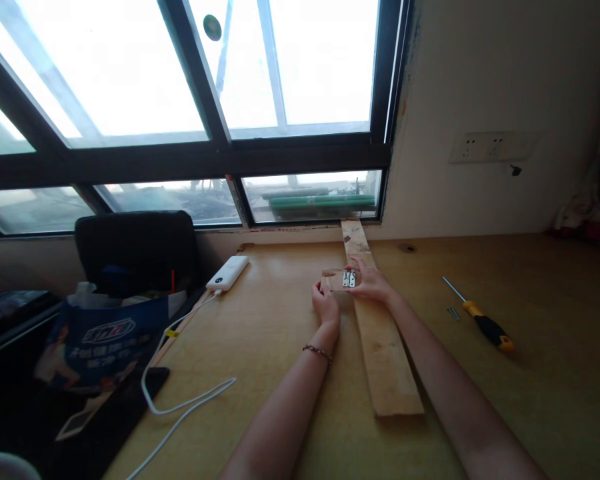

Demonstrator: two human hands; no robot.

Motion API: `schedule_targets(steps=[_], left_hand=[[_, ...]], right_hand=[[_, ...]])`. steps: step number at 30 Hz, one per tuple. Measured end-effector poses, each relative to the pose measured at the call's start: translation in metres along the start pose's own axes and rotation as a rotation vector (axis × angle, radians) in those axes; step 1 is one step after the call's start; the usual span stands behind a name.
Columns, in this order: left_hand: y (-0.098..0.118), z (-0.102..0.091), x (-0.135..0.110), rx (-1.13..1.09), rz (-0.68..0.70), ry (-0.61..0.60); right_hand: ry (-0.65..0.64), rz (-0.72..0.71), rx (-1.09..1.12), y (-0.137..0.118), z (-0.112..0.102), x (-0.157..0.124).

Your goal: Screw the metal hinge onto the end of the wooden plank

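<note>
A small silver metal hinge (pixel 349 278) lies spread flat on a short piece of wood (pixel 333 281). That short piece reaches leftward from a long wooden plank (pixel 386 357), which runs from the window wall toward me. My right hand (pixel 373 283) grips the hinge from the right, with thumb and forefinger at its edges. At the left end of the short piece, my left hand (pixel 326 305) has its fingers curled closed on the wood. Part of the short piece is hidden behind my right fingers.
On the right lie a screwdriver (pixel 487 327) with a yellow and black handle and a few screws (pixel 453 313). A white power bank (pixel 228 274) with a white cable (pixel 190 402) sits at the left. Beyond the table edge are a dark chair (pixel 136 243) and a blue bag (pixel 107 340).
</note>
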State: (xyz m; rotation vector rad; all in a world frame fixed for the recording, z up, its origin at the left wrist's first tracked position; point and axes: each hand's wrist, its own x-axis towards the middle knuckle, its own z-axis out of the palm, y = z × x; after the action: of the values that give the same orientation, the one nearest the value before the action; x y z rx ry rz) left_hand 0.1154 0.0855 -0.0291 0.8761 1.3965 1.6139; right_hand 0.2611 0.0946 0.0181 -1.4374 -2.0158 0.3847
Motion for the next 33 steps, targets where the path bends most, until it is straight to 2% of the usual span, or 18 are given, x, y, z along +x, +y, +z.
schedule_targets(steps=[3,7,13,16,20,24,33], left_hand=[[-0.004,0.002,0.001,0.059,0.087,0.088],[-0.006,0.003,-0.001,0.137,0.086,0.041],[-0.006,0.004,-0.001,0.339,0.116,-0.027],[-0.006,0.004,-0.002,0.37,0.144,-0.029],[-0.005,0.004,-0.004,0.371,0.16,-0.057],[-0.003,0.004,-0.006,0.415,0.169,-0.083],[0.0,0.007,-0.017,0.772,0.282,-0.056]], right_hand=[[-0.021,-0.027,0.094,0.004,-0.003,0.001],[-0.007,-0.019,0.235,0.011,-0.006,0.002],[0.018,0.067,0.37,0.017,-0.005,0.003],[0.034,0.065,0.35,0.017,-0.003,0.003],[0.101,0.03,0.197,0.015,0.0,0.004],[0.105,0.003,0.129,0.014,0.002,0.005],[0.113,-0.001,0.142,0.011,0.002,0.002]])
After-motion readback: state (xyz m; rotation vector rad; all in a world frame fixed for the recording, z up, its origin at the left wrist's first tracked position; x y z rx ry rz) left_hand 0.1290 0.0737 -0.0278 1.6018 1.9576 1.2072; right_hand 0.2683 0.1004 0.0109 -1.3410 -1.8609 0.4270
